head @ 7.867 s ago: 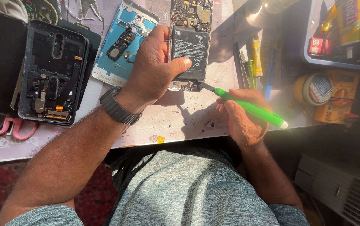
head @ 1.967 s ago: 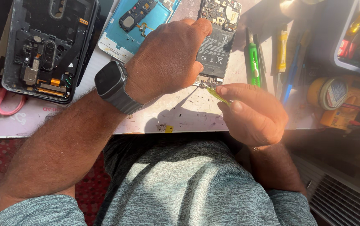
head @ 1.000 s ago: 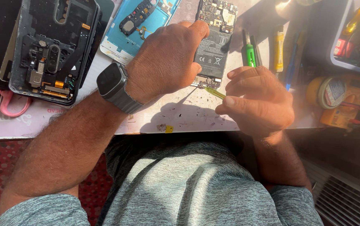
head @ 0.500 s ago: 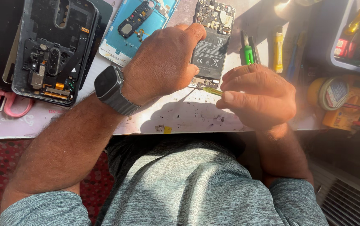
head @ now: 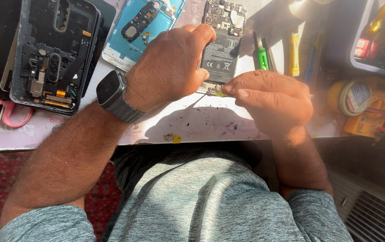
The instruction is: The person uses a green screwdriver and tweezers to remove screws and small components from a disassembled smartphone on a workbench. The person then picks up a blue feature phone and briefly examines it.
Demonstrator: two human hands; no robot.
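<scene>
I saw the left hand [head: 170, 67] clamped over the opened phone [head: 221, 45] on the table [head: 201, 121]; right hand [head: 271, 101] pinched a green tool [head: 219, 93] at its lower edge. Screwdrivers [head: 262, 51] lay just beside.

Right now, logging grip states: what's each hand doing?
Left hand: closed on the phone.
Right hand: pinching a green tool.

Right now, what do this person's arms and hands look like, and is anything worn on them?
Both hands, the left hand and the right hand, are bare, with no gloves or rings visible. The left wrist carries a smartwatch with a dark rectangular face and a grey metal link band. The forearms are bare and hairy. Short sleeves of a heathered grey T-shirt cover the upper arms.
</scene>
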